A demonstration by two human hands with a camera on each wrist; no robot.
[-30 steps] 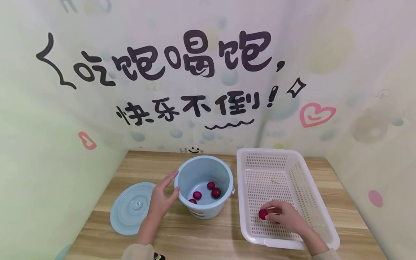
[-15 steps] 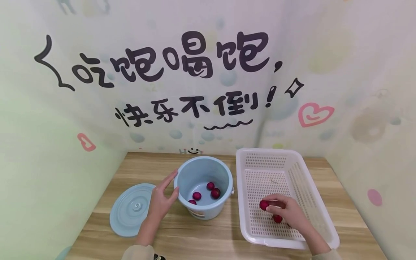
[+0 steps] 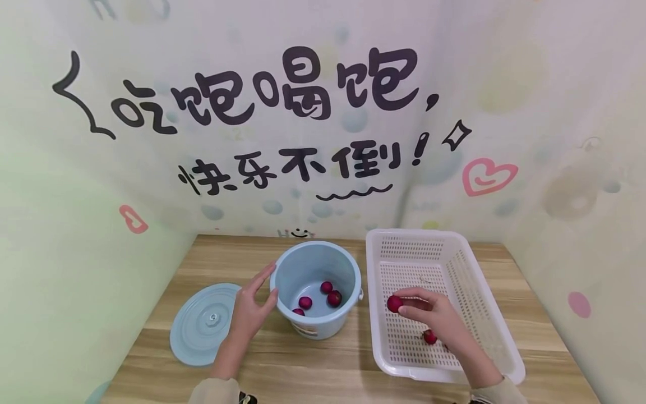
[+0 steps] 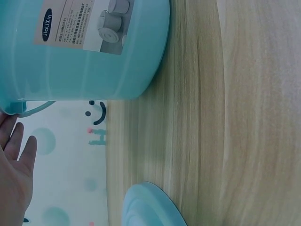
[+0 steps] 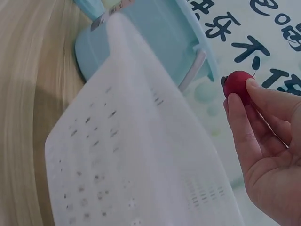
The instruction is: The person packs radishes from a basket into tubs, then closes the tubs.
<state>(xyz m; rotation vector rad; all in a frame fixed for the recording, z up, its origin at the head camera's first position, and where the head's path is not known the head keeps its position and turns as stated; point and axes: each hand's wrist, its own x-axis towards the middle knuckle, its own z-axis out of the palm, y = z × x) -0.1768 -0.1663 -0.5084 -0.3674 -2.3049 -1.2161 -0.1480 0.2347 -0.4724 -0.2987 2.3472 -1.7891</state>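
Note:
Between the thumb and fingers of my right hand (image 3: 439, 314) is a round red radish (image 3: 395, 304), held over the left part of the white basket (image 3: 497, 331). Its thin root shows in the right wrist view, where the thumb presses against the radish (image 5: 239, 85). Another radish (image 3: 429, 336) lies on the basket floor beneath the hand. My left hand (image 3: 250, 310) rests its spread fingers and thumb against the left rim of the light blue bucket (image 3: 323, 328). Several radishes (image 3: 334, 298) lie at the bottom of that bucket. The left wrist view shows loose fingers (image 4: 15, 141) by the bucket's rim.
A light blue lid (image 3: 197, 342) lies on the wooden table (image 3: 313, 376), left of the bucket. The basket stands right of the bucket, with a narrow gap between. A printed curtain wall (image 3: 303, 207) closes off the back, and further walls rise at both sides.
My right hand has lifted the radish and carried it up and left within the basket area, uncovering another radish below. My left hand stays at the bucket rim.

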